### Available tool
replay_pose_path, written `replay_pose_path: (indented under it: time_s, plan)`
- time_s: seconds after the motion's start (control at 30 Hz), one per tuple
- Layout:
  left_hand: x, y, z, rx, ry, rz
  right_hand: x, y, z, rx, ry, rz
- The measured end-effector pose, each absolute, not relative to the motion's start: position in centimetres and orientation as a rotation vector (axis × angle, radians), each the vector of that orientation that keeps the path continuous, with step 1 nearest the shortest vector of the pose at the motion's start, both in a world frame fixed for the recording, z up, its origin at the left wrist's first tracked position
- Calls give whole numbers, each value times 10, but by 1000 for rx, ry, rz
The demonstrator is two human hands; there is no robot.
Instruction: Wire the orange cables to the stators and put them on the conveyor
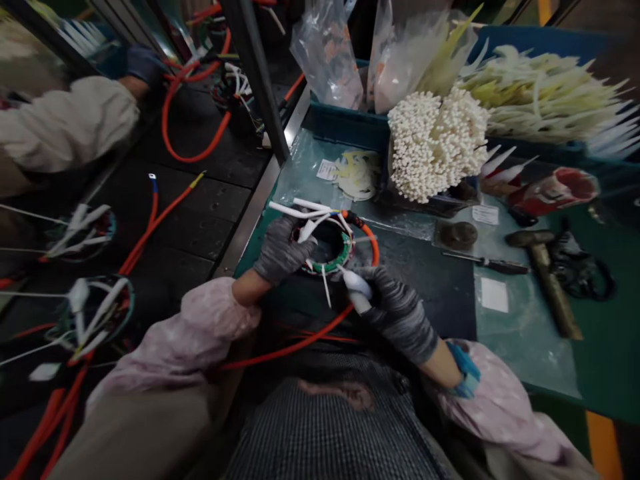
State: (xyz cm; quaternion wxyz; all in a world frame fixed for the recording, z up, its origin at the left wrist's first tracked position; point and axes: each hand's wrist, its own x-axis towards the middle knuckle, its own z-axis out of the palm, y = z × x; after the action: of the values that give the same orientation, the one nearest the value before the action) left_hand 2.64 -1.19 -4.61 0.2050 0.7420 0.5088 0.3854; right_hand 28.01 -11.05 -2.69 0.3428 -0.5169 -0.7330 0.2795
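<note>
A ring-shaped motor stator (344, 252) with a green inner edge lies on the dark mat in front of me. White sleeved leads (311, 208) and a thick orange cable (373, 245) come off its far side. My left hand (284, 248), in a grey glove, is closed around the stator's left rim, thumb on top. In my right hand (403, 310), also gloved, is a small white squeeze bottle (358, 288) with a narrow tip. That tip points at the ring's near right edge; whether it touches cannot be seen. A thin white tie end (327, 287) sticks out toward me.
A bundle of white-tipped sticks (430, 143) stands behind, beside bins of pale sleeves (545, 100). Rightward lie a screwdriver (500, 265), a hammer (547, 280) and a round tin (457, 235). More stators (97, 313) rest at left, near another person's gloved hand (143, 65).
</note>
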Motion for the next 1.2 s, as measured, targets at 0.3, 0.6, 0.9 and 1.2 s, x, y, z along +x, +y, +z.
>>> replay_pose_path:
  time_s: [0.3, 0.6, 0.9, 1.2]
  plan:
    - [41, -70, -31, 2344, 1106, 1131, 285, -142, -17, -1240, -2034, 648]
    - [41, -76, -30, 2285, 1036, 1195, 274, -125, 5, -1316, -2076, 506]
    - [50, -68, -20, 2441, 1038, 1120, 291, -131, 2, -1292, -2088, 355]
    - [84, -42, 2, 2677, 1047, 962, 305, -124, 8, -1390, -2167, -114]
